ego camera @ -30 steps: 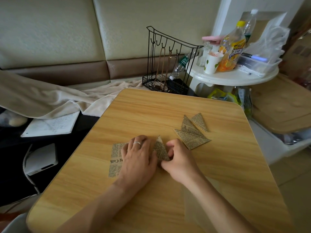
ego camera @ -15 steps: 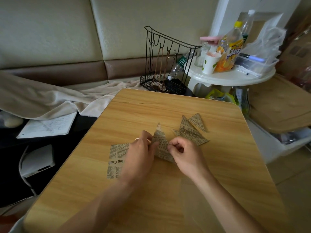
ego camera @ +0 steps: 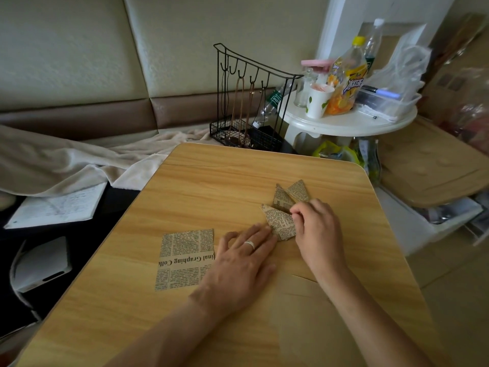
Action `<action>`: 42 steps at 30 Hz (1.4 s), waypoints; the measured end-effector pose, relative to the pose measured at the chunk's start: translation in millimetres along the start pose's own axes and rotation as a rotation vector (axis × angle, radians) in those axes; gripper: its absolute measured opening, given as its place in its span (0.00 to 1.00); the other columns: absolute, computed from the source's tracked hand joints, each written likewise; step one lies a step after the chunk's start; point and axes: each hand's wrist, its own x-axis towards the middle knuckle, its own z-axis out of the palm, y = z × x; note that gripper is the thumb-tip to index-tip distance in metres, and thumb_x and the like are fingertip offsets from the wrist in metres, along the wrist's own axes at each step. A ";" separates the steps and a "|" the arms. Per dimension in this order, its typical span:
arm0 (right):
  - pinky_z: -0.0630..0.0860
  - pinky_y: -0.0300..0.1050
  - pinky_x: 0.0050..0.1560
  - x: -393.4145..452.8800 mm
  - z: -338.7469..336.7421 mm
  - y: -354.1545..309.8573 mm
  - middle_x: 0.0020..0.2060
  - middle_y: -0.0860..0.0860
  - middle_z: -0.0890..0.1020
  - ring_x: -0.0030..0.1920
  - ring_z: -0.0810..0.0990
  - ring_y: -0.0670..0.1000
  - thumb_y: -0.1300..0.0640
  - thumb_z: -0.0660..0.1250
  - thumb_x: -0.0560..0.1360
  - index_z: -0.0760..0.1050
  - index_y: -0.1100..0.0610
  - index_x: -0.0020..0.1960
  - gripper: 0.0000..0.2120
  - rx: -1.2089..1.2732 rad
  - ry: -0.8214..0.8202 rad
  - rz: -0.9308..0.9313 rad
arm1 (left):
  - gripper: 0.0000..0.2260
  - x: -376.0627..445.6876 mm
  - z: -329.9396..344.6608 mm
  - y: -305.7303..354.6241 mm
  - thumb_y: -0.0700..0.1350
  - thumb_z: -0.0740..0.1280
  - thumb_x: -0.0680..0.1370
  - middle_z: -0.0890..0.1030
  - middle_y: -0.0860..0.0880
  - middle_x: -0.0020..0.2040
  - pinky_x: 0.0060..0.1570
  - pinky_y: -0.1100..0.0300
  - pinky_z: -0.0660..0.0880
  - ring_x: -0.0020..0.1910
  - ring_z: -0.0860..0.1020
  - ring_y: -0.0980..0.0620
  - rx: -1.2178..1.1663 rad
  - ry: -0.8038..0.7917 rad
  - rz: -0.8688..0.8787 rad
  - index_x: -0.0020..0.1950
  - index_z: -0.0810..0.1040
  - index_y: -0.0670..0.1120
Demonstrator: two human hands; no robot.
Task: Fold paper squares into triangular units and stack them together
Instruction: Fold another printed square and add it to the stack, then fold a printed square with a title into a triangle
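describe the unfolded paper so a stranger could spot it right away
On the wooden table, look just left of the left hand. The unfolded paper lies flat there: a newsprint square, while the other newsprint pieces are folded triangles.
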 end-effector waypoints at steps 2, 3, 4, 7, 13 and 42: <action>0.77 0.58 0.46 -3.7 4.3 -1.9 0.47 0.55 0.81 0.48 0.78 0.61 0.65 0.73 0.76 0.82 0.59 0.49 0.04 -0.038 0.025 -0.029 | 0.29 -0.2 1.4 -1.1 0.62 0.46 0.83 0.56 0.55 0.83 0.78 0.50 0.50 0.82 0.49 0.56 0.007 -0.004 0.005 0.83 0.57 0.55; 0.77 0.58 0.46 -7.0 7.2 -4.5 0.47 0.54 0.81 0.48 0.78 0.61 0.64 0.72 0.76 0.82 0.58 0.49 0.04 -0.038 0.024 -0.060 | 0.29 -0.1 2.0 -1.4 0.62 0.46 0.83 0.57 0.54 0.83 0.78 0.49 0.51 0.83 0.50 0.55 0.010 -0.001 0.005 0.83 0.59 0.55; 0.77 0.57 0.46 -10.5 10.4 -7.9 0.46 0.54 0.81 0.47 0.79 0.60 0.64 0.72 0.76 0.82 0.58 0.48 0.03 -0.029 0.007 -0.091 | 0.28 0.0 2.3 -1.3 0.62 0.48 0.83 0.59 0.54 0.83 0.77 0.49 0.52 0.82 0.52 0.54 0.014 0.004 0.004 0.82 0.60 0.54; 0.77 0.58 0.48 -19.7 16.6 -11.9 0.46 0.53 0.81 0.48 0.79 0.60 0.64 0.71 0.76 0.82 0.57 0.49 0.03 -0.004 -0.049 -0.120 | 0.28 0.1 2.6 -1.0 0.61 0.50 0.83 0.61 0.52 0.82 0.76 0.49 0.54 0.82 0.54 0.53 0.014 0.014 0.008 0.82 0.62 0.53; 0.77 0.56 0.48 -20.9 16.6 -11.3 0.46 0.53 0.81 0.48 0.78 0.60 0.63 0.71 0.77 0.81 0.57 0.49 0.03 -0.006 -0.060 -0.107 | 0.26 -1.7 -2.0 -0.9 0.58 0.52 0.84 0.61 0.53 0.82 0.77 0.50 0.54 0.82 0.53 0.54 -0.032 0.021 -0.005 0.82 0.61 0.53; 0.74 0.47 0.64 -72.4 6.2 -75.5 0.57 0.48 0.77 0.61 0.75 0.51 0.59 0.65 0.78 0.77 0.55 0.60 0.11 0.167 -0.323 -0.272 | 0.08 -54.7 -34.4 -24.1 0.44 0.64 0.79 0.82 0.44 0.57 0.62 0.49 0.78 0.60 0.81 0.43 -0.025 0.212 -0.253 0.55 0.78 0.43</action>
